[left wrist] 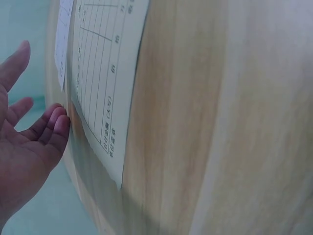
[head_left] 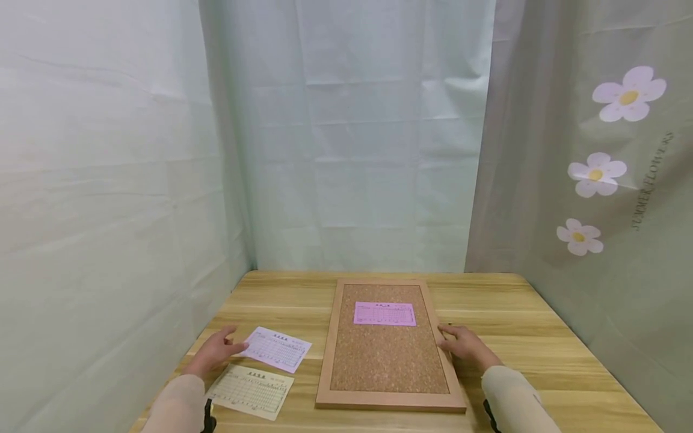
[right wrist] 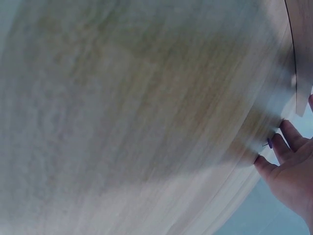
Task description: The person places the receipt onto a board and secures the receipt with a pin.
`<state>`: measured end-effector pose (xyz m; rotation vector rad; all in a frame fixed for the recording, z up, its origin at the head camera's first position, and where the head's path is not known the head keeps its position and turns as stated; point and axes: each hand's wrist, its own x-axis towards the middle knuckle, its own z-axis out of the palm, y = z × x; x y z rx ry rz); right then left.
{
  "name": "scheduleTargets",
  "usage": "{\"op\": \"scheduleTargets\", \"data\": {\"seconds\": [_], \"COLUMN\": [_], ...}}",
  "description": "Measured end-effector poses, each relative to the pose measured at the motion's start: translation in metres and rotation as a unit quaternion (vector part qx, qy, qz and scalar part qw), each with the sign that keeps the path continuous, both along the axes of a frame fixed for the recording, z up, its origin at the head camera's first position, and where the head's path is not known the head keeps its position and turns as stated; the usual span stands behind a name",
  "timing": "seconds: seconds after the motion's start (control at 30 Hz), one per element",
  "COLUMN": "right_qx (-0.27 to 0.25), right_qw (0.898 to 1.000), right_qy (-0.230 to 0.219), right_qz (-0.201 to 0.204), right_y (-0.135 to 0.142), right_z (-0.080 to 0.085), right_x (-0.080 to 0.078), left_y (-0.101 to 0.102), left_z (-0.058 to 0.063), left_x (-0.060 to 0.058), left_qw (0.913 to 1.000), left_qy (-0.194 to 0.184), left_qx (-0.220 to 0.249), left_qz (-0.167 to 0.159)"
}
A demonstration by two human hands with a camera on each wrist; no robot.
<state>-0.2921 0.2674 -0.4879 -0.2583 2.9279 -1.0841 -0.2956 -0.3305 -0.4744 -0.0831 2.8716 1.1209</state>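
My left hand point(head_left: 216, 349) is at the left of the table, its thumb near the left corner of a pale lilac printed slip point(head_left: 278, 349); its fingers point(left wrist: 58, 128) are loosely bent and hold nothing. Closer to me lies a pale yellow printed slip point(head_left: 253, 391). A cork board point(head_left: 390, 367) with a wooden frame lies flat, a pink printed slip point(head_left: 384, 313) on its upper part. Beside the frame's right edge is my right hand point(head_left: 467, 346), fingertips on the table. A small purple-headed pin point(right wrist: 269, 143) shows by those fingers; whether they touch it I cannot tell.
The wooden table point(head_left: 520, 337) runs back to a pale curtain point(head_left: 363, 180). Curtains close in the left and right sides too, the right one printed with white flowers point(head_left: 628, 96).
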Motion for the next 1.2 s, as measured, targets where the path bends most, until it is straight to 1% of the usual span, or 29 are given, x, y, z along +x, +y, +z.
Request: {"op": "scheduleTargets", "data": {"seconds": [0.2,0.43,0.67,0.87,1.0,1.07,1.2], "right_qx": [0.002,0.005,-0.002,0.002,-0.003,0.003,0.005], "right_qw": [1.000,1.000,1.000,1.000,1.000,1.000,1.000], "right_qy": [0.005,0.014,0.006,0.010,0.010,0.011,0.013], "right_qz": [0.004,0.010,0.008,0.010,0.015,0.020,0.019], "right_y": [0.000,0.001,0.000,0.000,0.000,0.000,0.001], "right_z": [0.000,-0.001,0.001,0.002,0.001,0.001,0.000], "right_x": [0.000,0.001,0.003,0.002,0.002,0.002,0.002], "left_y": [-0.003,-0.005,-0.005,-0.006,-0.008,-0.009,-0.011], "left_z": [-0.003,-0.005,-0.006,-0.006,-0.010,-0.012,-0.015], "left_x": [-0.002,-0.004,-0.005,-0.005,-0.007,-0.009,-0.011], "left_qw": [0.9999,0.9999,0.9999,0.9999,0.9997,0.9995,0.9995], "left_qy": [-0.011,-0.011,-0.009,-0.012,-0.014,-0.016,-0.018], "left_qx": [0.007,0.004,-0.005,0.003,0.016,0.021,0.019], "left_qz": [0.005,-0.001,0.005,0.010,0.011,0.014,0.015]}}
